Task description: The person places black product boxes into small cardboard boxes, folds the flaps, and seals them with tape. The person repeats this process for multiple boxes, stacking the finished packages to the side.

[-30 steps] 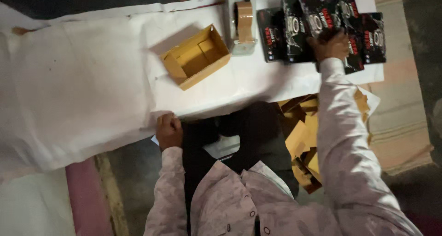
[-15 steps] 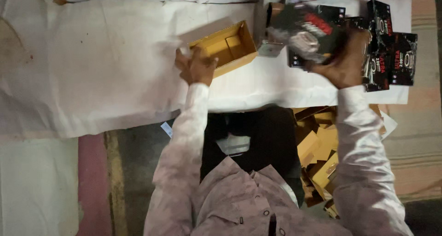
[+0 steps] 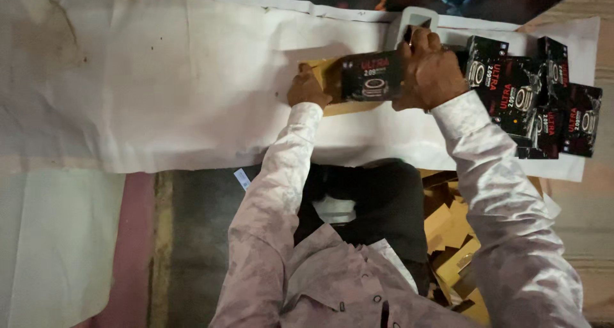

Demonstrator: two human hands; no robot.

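My right hand [image 3: 430,71] grips a black printed box [image 3: 371,76] and holds it over the open yellow cardboard box [image 3: 332,85] on the white sheet. The yellow box is mostly hidden behind the black one. My left hand [image 3: 307,89] rests on the yellow box's left edge, fingers curled on it. Both sleeves are pale and patterned.
A pile of several more black printed boxes [image 3: 531,101] lies to the right on the white sheet [image 3: 166,78]. A tape dispenser [image 3: 412,22] sits just behind my right hand. Flattened yellow cardboard [image 3: 451,238] lies on the floor by my right side.
My right hand has carried the black box leftward from the pile down over the yellow box. My left hand stays on the yellow box's left side.
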